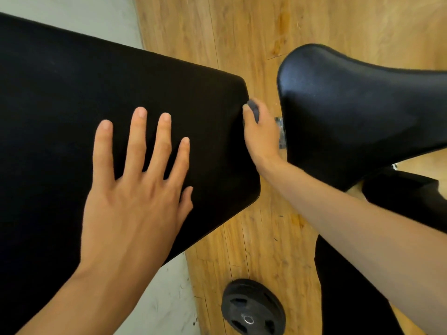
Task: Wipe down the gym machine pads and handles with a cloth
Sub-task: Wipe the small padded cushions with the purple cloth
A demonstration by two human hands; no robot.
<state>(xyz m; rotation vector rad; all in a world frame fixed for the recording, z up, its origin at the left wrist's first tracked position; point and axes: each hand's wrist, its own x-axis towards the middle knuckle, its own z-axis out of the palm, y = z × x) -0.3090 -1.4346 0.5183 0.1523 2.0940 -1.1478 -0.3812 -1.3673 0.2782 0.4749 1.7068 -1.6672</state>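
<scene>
A large black bench pad (72, 97) fills the left half of the head view. My left hand (135, 189) rests flat on it with fingers spread and straight. My right hand (262, 134) is at the pad's right end edge, its fingers curled round a small grey cloth (254, 110) pressed against that edge. Most of the cloth is hidden inside the hand. A second black pad, the glossy seat (358, 112), lies just right of my right hand, across a narrow gap.
A wooden floor (242, 32) runs under the gap between the pads. A black weight plate (252, 308) lies on the floor below. A grey mat (159, 308) shows at the lower left, and a dark clothed leg (350, 298) at the lower right.
</scene>
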